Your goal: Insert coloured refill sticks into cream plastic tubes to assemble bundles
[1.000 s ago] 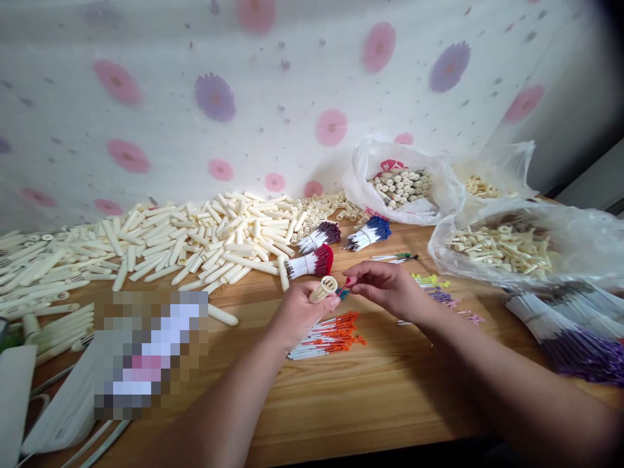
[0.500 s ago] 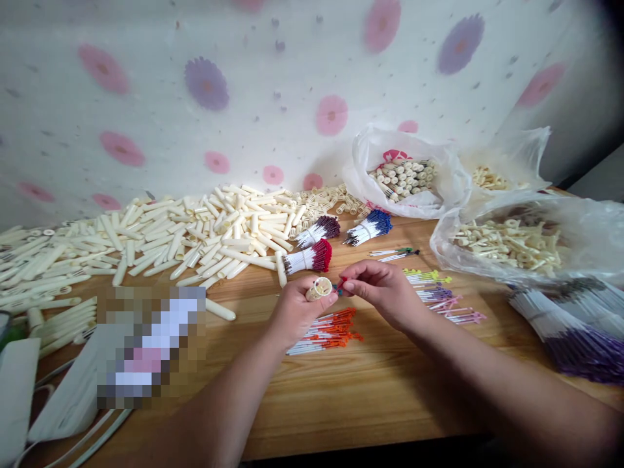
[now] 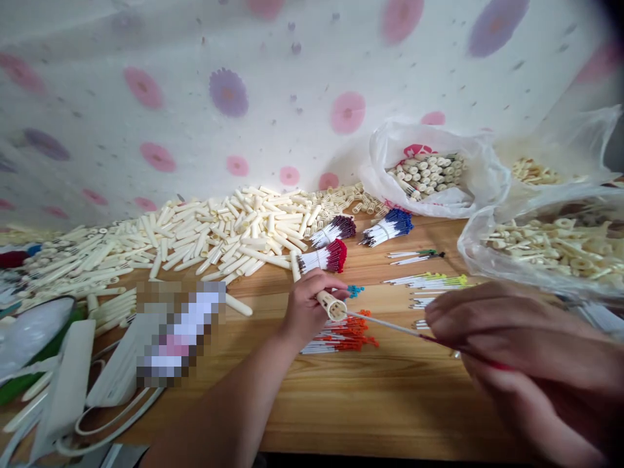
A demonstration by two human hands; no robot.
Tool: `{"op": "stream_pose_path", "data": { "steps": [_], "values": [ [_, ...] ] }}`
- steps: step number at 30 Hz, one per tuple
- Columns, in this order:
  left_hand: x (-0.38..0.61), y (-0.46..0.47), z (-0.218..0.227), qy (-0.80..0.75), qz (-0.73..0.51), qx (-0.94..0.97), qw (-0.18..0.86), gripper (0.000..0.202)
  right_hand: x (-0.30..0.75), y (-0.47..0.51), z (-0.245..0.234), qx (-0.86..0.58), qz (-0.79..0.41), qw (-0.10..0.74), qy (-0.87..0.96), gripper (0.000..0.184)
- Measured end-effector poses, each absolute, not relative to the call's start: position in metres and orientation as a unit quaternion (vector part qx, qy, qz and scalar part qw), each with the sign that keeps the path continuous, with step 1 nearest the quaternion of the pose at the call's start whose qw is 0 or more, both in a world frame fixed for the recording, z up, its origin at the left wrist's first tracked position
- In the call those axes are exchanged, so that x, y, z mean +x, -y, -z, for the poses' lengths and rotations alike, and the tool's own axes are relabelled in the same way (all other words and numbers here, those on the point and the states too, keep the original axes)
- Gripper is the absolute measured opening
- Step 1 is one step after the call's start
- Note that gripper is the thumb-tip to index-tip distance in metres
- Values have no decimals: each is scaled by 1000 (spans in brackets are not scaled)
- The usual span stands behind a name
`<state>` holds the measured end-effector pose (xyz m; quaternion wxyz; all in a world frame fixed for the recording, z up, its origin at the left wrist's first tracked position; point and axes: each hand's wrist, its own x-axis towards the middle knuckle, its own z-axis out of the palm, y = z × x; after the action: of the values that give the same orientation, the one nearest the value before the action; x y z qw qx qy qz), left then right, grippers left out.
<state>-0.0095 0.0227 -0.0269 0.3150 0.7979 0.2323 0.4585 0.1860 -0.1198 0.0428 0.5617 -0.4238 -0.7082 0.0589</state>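
Red-ended, a white pen refill (image 3: 385, 325) now shows exposed, tip seemingly at the mouth of the cream barrel (image 3: 327, 303) my curled left hand (image 3: 303, 304) holds; from afar, I have my right hand (image 3: 531, 357) drawn back, fingers pinching the refill.

Lower right, the blurred right hand (image 3: 531, 348) hides part of some white sticks (image 3: 422, 303). Whether the thin rod (image 3: 385, 324) enters the cream tube (image 3: 326, 301) is too small to tell. Pixelation masks an object (image 3: 175, 344) lower left.

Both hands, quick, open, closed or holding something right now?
Left hand: closed, holding a cream cylindrical plastic tube.
Right hand: closed, holding a thin white stick with a dark red end.
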Motion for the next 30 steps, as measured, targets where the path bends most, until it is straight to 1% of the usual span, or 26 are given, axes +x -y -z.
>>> {"op": "stream_pose_path", "data": {
  "steps": [2, 4, 11, 17, 21, 24, 27, 30],
  "values": [
    [-7, -21, 28, -243, -439, 803, 320, 6, 182, 114, -46, -404, -12, 496, 769, 16],
    [-5, -20, 28, -258, -421, 806, 325, 8, 177, 105, -47, -395, 20, 472, 788, 18],
    [-3, -20, 28, -268, -402, 804, 346, 8, 167, 92, -40, -381, 18, 483, 788, 22],
    [-6, -26, 34, -252, -402, 820, 319, 2, 165, 88, -38, -390, 4, 501, 773, 25],
    [-8, -27, 37, -248, -397, 830, 304, 5, 164, 87, -36, -380, -9, 506, 774, 26],
    [-11, -28, 35, -252, -384, 838, 296, 13, 165, 85, -31, -397, -38, 529, 749, 27],
    [-14, -29, 32, -246, -359, 851, 292, 29, 166, 83, -25, -416, -59, 557, 717, 27],
    [-17, -30, 29, -246, -337, 862, 289, 44, 168, 81, -21, -419, -57, 558, 714, 25]
  ]
}}
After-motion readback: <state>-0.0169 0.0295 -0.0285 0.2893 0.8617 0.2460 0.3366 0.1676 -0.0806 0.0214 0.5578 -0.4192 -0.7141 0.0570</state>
